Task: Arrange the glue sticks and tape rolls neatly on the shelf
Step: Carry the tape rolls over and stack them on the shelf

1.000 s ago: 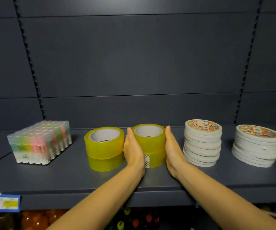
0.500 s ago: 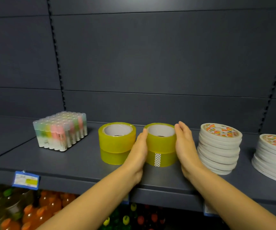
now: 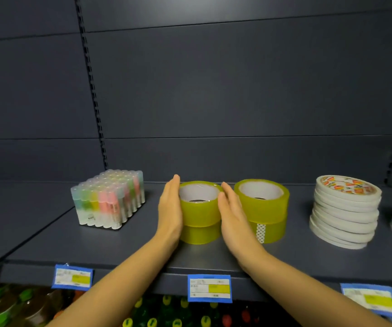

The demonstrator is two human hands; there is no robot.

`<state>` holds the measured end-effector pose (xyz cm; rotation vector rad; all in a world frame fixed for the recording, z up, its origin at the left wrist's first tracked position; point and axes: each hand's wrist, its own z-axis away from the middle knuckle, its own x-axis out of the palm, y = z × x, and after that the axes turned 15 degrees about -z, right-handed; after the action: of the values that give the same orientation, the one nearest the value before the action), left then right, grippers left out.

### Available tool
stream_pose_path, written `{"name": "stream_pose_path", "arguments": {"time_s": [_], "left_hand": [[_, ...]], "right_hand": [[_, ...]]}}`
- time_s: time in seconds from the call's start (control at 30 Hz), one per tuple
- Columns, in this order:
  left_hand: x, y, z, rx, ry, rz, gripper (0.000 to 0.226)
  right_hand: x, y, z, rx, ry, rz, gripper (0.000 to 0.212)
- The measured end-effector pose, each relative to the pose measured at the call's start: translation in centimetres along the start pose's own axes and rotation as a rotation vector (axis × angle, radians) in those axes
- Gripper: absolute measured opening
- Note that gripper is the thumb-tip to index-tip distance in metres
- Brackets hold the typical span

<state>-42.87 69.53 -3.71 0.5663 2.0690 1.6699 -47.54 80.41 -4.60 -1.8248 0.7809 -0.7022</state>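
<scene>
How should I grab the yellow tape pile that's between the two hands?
Best take the tape pile by its round sides, low enough to catch both rolls, one palm left and one right, reaching from the front of the shelf. It is two rolls stacked, so pinching only the top might leave the bottom behind. The left hand and right hand flank it like that.

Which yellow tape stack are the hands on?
The left yellow stack, nearest the glue sticks: left hand and right hand flank it, fingers straight. The other stack has a dotted white strip.
</scene>
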Motion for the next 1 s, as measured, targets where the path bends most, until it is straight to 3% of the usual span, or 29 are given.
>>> {"name": "stream_pose_path", "arguments": {"time_s": [0.2,0.6,0.77,1.0], "left_hand": [[-0.2,-1.7,-1.8,-0.134,-0.073,0.063,0.050],[0.2,-2.1,-2.5,-0.203,-0.025,0.094,0.034],[0.0,-1.9,-2.3,-0.205,-0.069,0.076,0.048],[-2.9,-0.2,-1.0,-0.123,-0.243,0.005,0.040]], "right_hand": [[2.0,1.7,-2.1,0.206,0.262,-0.295,0.053],[3.3,2.3,-2.5,0.176,0.427,-0.272,0.055],[3.1,1.8,-2.3,0.185,0.409,-0.243,0.054],[2.6,-0.9,-1.4,0.092,0.262,-0.023,0.046]]}}
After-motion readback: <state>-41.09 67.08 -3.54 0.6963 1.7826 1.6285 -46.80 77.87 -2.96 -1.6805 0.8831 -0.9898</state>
